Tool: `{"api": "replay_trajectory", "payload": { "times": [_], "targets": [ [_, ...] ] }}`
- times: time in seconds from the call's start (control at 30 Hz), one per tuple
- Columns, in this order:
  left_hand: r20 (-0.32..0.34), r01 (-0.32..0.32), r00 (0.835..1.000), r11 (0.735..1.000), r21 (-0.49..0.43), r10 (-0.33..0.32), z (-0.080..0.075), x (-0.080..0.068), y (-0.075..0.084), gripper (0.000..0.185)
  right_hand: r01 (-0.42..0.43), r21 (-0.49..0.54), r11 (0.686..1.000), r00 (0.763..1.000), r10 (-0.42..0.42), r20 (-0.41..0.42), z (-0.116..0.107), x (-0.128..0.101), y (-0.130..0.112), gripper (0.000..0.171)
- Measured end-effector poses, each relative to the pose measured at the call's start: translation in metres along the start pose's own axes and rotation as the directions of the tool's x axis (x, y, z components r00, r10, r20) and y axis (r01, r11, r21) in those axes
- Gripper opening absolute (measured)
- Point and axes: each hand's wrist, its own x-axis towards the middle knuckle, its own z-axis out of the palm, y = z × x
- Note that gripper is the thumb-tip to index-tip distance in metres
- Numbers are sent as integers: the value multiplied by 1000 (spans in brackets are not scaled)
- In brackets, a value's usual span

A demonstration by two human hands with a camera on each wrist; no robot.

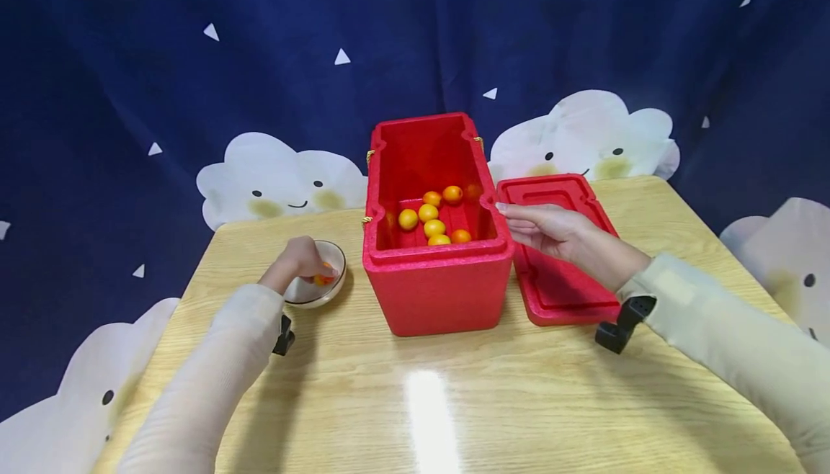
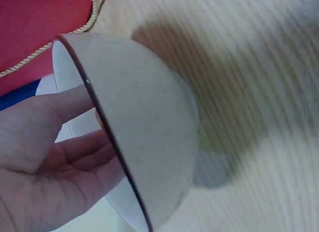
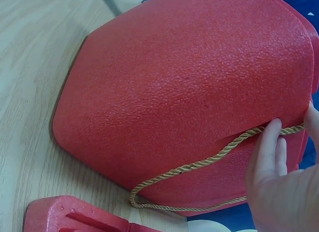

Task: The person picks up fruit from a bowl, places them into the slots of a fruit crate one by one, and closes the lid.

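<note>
My left hand (image 1: 301, 259) reaches down into a white bowl (image 1: 340, 252) with a dark rim. Its thumb and curled fingers are around a small orange fruit (image 1: 322, 279), mostly hidden behind the bowl's wall in the left wrist view. A red foam box (image 1: 441, 294) stands open in the middle, with several small yellow and orange round fruits (image 1: 434, 227) on its floor. My right hand (image 1: 551, 227) rests against the box's right side, fingers fairly straight, its thumb right at the rim and fingertips beside the gold rope (image 3: 199, 163).
The red lid (image 1: 564, 290) lies on the wooden table (image 1: 350, 387) right of the box, under my right hand. Behind the table hangs a dark blue curtain (image 1: 415, 27) with cloud shapes. The bowl stands left of the box.
</note>
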Motion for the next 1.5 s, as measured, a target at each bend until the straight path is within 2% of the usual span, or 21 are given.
{"api": "replay_trajectory", "payload": {
  "times": [0.27,0.53,0.7,1.07,1.3,1.5],
  "targets": [
    [-8,19,1000,996,-93,-20,4,4,0,32,-15,19,1000,1000,14,21,-6,-1,-1,15],
    [-7,54,998,998,-35,-54,3,4,5,36,-22,8,1000,1000,22,21,-7,-1,-3,15],
    [-5,86,996,996,-40,-86,3,2,2,39,-14,0,1000,999,14,35,-4,2,-2,15],
    [-26,60,998,998,5,-60,2,2,2,38,-16,-3,1000,999,16,43,-4,0,-3,14],
    [-8,83,996,996,-14,-83,2,3,0,42,-26,12,1000,999,25,47,-3,1,-3,12],
    [-7,90,996,994,-68,-90,0,1,-3,41,-37,24,999,999,36,38,-1,1,-3,11]
  ]
}}
